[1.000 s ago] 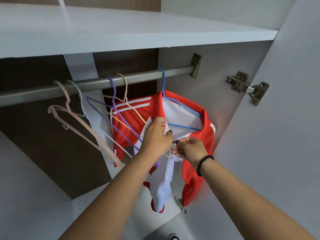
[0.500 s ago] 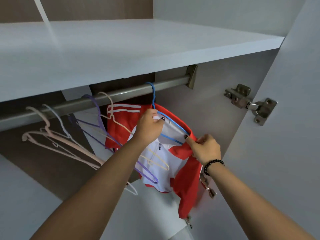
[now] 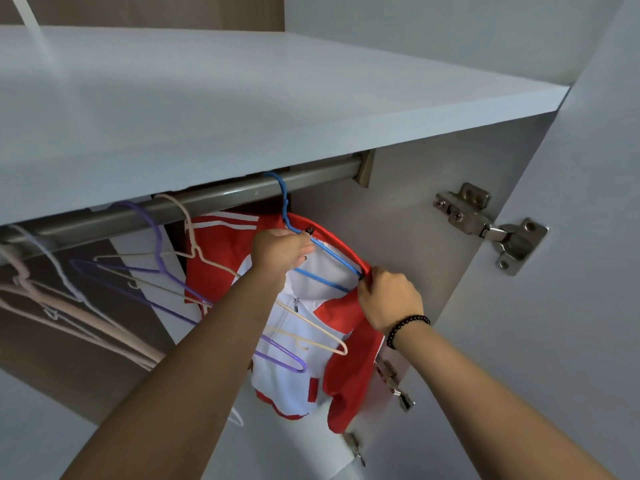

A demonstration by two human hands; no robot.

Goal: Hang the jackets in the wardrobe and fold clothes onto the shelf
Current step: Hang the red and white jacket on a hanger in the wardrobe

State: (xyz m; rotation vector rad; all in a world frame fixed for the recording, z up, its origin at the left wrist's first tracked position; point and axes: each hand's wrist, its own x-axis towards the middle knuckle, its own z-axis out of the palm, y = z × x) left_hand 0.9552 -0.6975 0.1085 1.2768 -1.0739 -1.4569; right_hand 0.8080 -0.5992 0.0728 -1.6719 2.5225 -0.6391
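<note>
A red and white jacket (image 3: 332, 344) hangs at the centre of the frame on a blue hanger (image 3: 313, 268) hooked over the wardrobe rail (image 3: 207, 206). The left hand (image 3: 282, 251) grips the collar near the hanger's neck, and the right hand (image 3: 389, 299), just right of centre, pinches the red shoulder at the hanger's end. Bare purple (image 3: 162, 271) and beige (image 3: 214, 268) hangers hang to the left, a white shelf (image 3: 242, 109) spans the top, and a hinge (image 3: 491, 226) sits at the right.
</note>
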